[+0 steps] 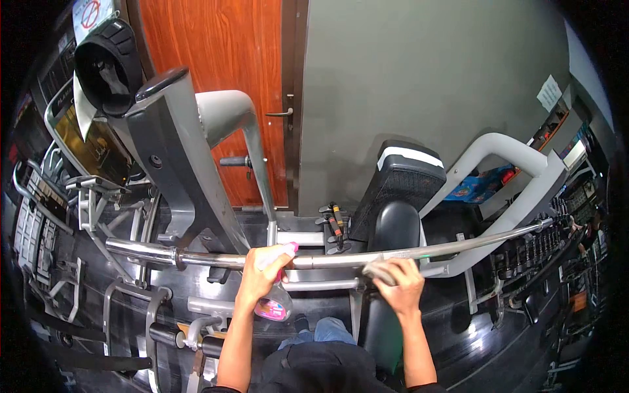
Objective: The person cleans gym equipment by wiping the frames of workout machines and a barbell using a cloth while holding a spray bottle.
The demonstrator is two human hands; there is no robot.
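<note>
Barbell [334, 260] behind left fingers [278, 253] curled round spray bottle [275, 304], just beyond right fingers [409, 270] clamped on cloth [381, 272]

Red crossed-out circle [91, 14] on a white sheet [84, 30], pink label [270, 310] on the spray bottle [282, 297] illegible

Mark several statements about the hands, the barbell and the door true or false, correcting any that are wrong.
1. The left hand holds a spray bottle. True.
2. The right hand grips a dumbbell. False: it holds a cloth.
3. The barbell has weight plates on its near left sleeve. False: that sleeve is bare.
4. The door has a reddish wood-grain surface. True.
5. The bottle's label is plain white. False: it is mostly pink.
</note>
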